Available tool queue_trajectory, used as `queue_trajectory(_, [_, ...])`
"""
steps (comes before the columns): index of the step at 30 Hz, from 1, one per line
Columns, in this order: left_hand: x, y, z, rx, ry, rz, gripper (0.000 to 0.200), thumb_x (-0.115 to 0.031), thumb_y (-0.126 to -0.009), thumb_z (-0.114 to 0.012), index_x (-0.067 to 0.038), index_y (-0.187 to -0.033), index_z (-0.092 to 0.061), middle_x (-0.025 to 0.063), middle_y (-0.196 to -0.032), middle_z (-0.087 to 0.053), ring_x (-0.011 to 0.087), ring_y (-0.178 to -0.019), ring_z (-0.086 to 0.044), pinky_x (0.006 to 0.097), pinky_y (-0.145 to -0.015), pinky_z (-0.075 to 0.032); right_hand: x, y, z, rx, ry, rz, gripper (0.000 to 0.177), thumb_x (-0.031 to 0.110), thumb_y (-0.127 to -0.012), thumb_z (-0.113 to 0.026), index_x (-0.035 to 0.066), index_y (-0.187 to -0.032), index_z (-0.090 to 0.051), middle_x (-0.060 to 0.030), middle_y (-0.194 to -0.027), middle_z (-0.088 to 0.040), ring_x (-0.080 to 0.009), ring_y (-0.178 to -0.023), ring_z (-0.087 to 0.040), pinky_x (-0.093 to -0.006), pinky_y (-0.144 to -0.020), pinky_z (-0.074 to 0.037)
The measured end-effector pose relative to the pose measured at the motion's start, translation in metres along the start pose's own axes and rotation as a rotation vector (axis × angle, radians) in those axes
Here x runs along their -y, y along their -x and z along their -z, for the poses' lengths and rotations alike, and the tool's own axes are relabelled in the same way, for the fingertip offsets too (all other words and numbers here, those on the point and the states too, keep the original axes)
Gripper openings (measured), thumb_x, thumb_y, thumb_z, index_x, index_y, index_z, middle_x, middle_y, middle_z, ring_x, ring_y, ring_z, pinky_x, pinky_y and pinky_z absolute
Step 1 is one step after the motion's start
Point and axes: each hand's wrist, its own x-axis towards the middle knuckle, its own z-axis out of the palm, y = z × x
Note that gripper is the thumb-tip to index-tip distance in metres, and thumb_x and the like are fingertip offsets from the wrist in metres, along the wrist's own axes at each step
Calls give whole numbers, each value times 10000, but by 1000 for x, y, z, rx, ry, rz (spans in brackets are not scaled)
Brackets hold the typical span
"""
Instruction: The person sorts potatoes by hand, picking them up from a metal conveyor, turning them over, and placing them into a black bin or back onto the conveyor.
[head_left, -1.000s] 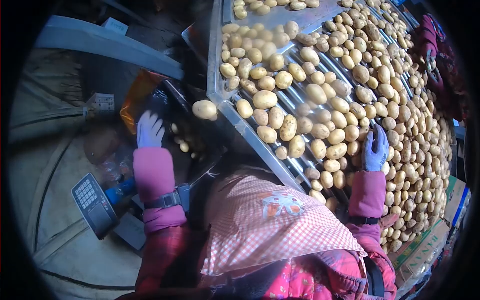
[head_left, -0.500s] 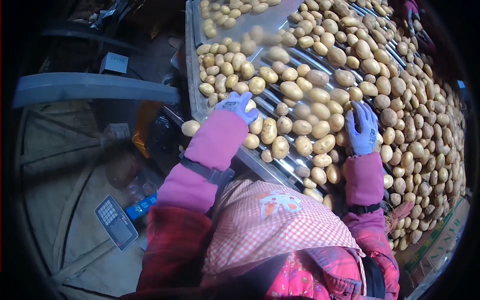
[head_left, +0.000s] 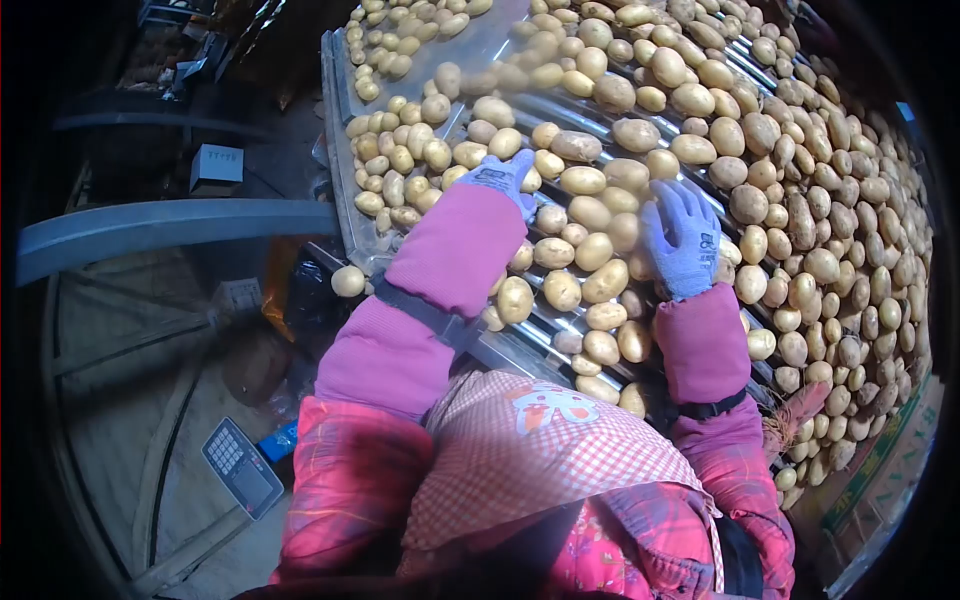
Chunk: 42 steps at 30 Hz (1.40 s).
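Potatoes (head_left: 562, 291), loose, massed on the roller table (head_left: 341, 172): firm, probably light singly, apt to roll or bruise, best gripped round the middle. Left hand (head_left: 500, 180), gloved: thumb and forefinger parted beside a potato, any pinch impossible to tell; right hand (head_left: 686, 240), gloved: fingers slightly spread, thumb apart, over potatoes. Containers: printed carton (head_left: 880, 470) at right, dark plastic bag (head_left: 311, 292) at left, contents of both unclear.

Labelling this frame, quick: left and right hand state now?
Left hand: over potatoes, palm hidden; can't tell if gripping.
Right hand: looks open, thumb apart from fingers, over potatoes.
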Motion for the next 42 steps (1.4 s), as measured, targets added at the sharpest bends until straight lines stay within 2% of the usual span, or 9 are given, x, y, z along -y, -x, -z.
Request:
queue_trajectory(3, [17,-10,-12,-2,79,69,624,-314,-754,-653,-199,-1337,-462,230,-1116,-581,384,-967,-614,426,-808,-513,0,2,-1,-2,-24,-9,299,236,-845,-608,98,-1110,-625,-113,-1116,-611,-319,-1132,-529,-441,-944,-406])
queue_trajectory(7, [67,11,-6,-83,992,-1,495,-199,-813,-673,-108,-1270,-509,79,-1030,-602,181,-858,-608,308,-695,-515,-4,3,-3,4,11,15,308,247,-858,-599,92,-1123,-623,-127,-1139,-608,-320,-1135,-531,-441,-957,-396])
queue_trajectory(12, [151,139,36,-504,1394,288,472,-199,-843,-647,-17,-1250,-493,93,-1065,-589,183,-968,-583,326,-814,-486,-7,2,-6,3,-15,60,304,247,-859,-604,82,-1113,-632,-141,-1114,-622,-312,-1108,-553,-428,-961,-409])
queue_trajectory(19, [291,255,-18,-739,699,702,529,-197,-855,-631,-2,-1310,-445,155,-1191,-547,254,-1011,-586,346,-896,-473,-9,1,-11,-21,-9,82,288,231,-853,-618,85,-1100,-641,-140,-1101,-633,-310,-1099,-563,-418,-961,-423])
queue_trajectory(21, [264,237,-7,-773,100,400,538,-166,-842,-636,7,-1313,-441,152,-1175,-554,239,-1019,-574,339,-895,-464,-8,2,-7,-16,-12,86,292,232,-853,-618,84,-1103,-641,-143,-1100,-633,-311,-1098,-564,-415,-964,-423])
queue_trajectory(25, [112,165,4,-523,545,-2,543,-68,-706,-706,-19,-1218,-530,130,-1117,-566,233,-1027,-562,342,-906,-453,-13,3,-11,-22,-29,77,292,227,-852,-614,81,-1103,-641,-142,-1096,-634,-313,-1094,-565,-416,-965,-422])
queue_trajectory(28, [53,135,-25,-289,119,-243,804,-379,-620,-757,-62,-1302,-472,227,-1254,-464,407,-1168,-453,452,-998,-363,-6,6,-3,-18,-24,110,318,228,-832,-620,70,-1107,-632,-153,-1097,-626,-326,-1042,-583,-408,-934,-438])
queue_trajectory(33, [18,124,-49,-7,-183,-274,885,-567,-642,-694,-251,-1406,-379,198,-1444,-266,403,-1327,-247,632,-1014,-218,61,42,59,621,-53,452,514,308,-740,-636,131,-1217,-565,-142,-1302,-494,-369,-1180,-476,-527,-974,-367])
queue_trajectory(42, [49,61,-48,-121,-227,-289,672,-479,-744,-650,-271,-1352,-452,206,-1437,-297,361,-1331,-294,597,-1042,-230,40,22,3,518,-44,615,612,450,-740,-664,208,-1284,-521,-112,-1371,-438,-369,-1276,-386,-498,-1025,-341])
